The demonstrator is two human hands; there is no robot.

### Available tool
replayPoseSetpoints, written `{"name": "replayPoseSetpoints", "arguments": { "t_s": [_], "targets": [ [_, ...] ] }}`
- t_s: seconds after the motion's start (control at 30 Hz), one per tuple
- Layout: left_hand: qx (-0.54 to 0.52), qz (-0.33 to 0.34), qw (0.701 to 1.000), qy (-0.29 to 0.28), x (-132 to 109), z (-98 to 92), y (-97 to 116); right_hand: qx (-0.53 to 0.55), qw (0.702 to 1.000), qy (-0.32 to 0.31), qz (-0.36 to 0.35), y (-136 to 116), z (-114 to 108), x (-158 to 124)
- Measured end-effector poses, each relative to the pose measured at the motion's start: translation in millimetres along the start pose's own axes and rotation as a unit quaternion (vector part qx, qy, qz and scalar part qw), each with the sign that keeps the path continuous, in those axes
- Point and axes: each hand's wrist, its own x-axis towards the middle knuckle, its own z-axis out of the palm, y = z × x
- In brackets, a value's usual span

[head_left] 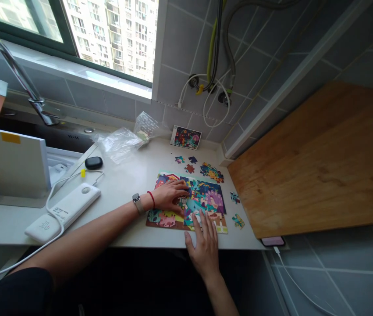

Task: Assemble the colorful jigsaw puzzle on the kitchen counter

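A colourful jigsaw puzzle lies partly assembled on the white counter. My left hand rests over its upper left part, fingers stretched out and thumb apart, hiding some of the picture beneath. At the puzzle's lower edge is my right hand, palm down, with its fingertips on the puzzle and its thumb spread to the side. I see nothing held in either hand. Loose puzzle pieces lie around: a reddish one, a dark one, a pile behind the puzzle, and a yellow-green one on the right.
A small reference picture card leans against the tiled wall. Crumpled clear plastic bags lie to its left. A white power bank with a cable and a black case are further left. A wooden board stands close on the right.
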Motion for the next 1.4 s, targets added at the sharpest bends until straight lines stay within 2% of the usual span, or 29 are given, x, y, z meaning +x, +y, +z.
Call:
{"name": "replayPoseSetpoints", "arguments": {
  "t_s": [0.2, 0.47, 0.73, 0.9, 1.03, 1.2, 1.3, 1.4],
  "targets": [
    [-0.018, -0.007, 1.000, 0.012, -8, 4.0, -3, 0.016, 0.999, 0.025, -0.025, 3, 0, -3],
    [-0.021, -0.006, 1.000, 0.018, -9, 4.1, -5, 0.069, 0.996, 0.016, -0.054, 9, -10, -4],
    [-0.015, 0.008, 1.000, 0.014, -9, 7.6, 3, 0.139, 0.981, 0.131, -0.024, 12, -19, -18],
    [-0.005, 0.009, 1.000, 0.007, -8, 8.7, 5, 0.128, 0.981, 0.147, -0.010, 27, -13, -32],
    [0.001, 0.012, 1.000, 0.003, -8, 8.0, 7, 0.132, 0.981, 0.140, -0.011, 32, -13, -31],
    [0.000, 0.014, 1.000, 0.006, -8, 6.9, 9, 0.159, 0.974, 0.160, 0.010, 40, -24, 0],
    [-0.009, 0.015, 1.000, 0.010, -9, 8.2, 8, 0.165, 0.970, 0.180, 0.008, 55, -31, 36],
    [-0.010, 0.014, 1.000, 0.007, -9, 9.3, 7, 0.175, 0.971, 0.159, 0.015, 78, -29, 80]
  ]
}}
